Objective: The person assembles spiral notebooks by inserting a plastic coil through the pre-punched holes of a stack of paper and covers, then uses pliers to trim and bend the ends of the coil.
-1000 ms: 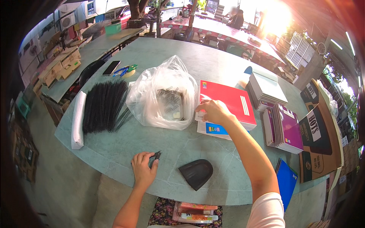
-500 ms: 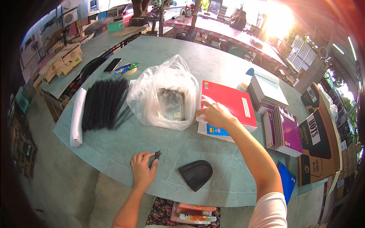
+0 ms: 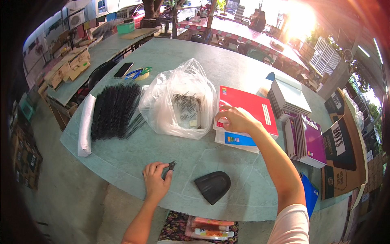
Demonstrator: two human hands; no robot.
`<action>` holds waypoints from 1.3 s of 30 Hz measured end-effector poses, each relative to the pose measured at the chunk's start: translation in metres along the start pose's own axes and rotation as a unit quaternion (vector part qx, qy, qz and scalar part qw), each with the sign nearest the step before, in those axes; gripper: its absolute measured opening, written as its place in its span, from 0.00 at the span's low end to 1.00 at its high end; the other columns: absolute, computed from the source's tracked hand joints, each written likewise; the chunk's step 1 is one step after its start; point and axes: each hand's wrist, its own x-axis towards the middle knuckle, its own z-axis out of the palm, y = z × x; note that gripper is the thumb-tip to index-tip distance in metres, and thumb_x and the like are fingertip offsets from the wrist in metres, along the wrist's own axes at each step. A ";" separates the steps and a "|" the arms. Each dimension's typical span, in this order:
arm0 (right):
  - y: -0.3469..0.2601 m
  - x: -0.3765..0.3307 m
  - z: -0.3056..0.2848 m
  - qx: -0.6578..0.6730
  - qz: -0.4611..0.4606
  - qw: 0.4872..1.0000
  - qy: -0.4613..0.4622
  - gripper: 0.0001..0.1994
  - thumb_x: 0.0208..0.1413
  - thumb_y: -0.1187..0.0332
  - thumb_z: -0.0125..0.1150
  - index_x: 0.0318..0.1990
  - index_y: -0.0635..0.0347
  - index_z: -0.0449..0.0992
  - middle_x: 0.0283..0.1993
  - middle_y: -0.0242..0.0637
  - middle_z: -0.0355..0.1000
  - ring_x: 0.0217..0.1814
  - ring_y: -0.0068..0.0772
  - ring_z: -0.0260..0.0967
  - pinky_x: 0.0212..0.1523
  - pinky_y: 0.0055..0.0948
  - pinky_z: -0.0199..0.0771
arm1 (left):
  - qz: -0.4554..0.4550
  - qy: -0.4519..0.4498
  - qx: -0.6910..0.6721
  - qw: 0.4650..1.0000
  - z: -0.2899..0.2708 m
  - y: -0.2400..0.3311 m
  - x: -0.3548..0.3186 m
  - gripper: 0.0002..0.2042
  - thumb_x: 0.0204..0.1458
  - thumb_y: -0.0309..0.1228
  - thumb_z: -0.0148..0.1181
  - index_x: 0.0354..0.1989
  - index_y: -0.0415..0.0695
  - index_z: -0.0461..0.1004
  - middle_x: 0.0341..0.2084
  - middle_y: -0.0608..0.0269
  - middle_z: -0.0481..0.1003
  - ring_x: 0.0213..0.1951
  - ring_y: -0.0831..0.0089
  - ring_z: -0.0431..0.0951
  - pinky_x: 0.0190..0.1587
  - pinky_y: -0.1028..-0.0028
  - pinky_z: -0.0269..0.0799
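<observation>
Left hand (image 3: pixel 156 183) pinches a small black tool (image 3: pixel 171 166), right hand (image 3: pixel 235 118) w/ spread fingers lifts red notebook (image 3: pixel 248 107) edge beside the clear bag (image 3: pixel 178 101); 1 slip probably topples the stack.

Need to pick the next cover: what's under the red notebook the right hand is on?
Under the red notebook, a white-edged book with a blue cover strip sticks out at the near edge. The right hand rests on the red cover; anything deeper in the stack is covered.

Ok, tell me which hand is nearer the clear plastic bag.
Right. The right hand rests on the red notebook just beside the clear plastic bag; the left hand is at the table's near edge, well apart.
</observation>
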 end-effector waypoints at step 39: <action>-0.133 -0.363 0.272 0.572 0.335 0.715 0.221 0.14 0.47 0.78 0.63 0.43 0.64 0.75 0.41 0.31 0.76 0.45 0.23 0.70 0.47 0.26 0.69 | -0.108 -0.326 -0.445 0.827 -0.011 0.056 -0.117 0.18 0.39 0.23 0.70 0.41 0.35 0.75 0.37 0.59 0.78 0.39 0.78 0.75 0.44 0.75 0.72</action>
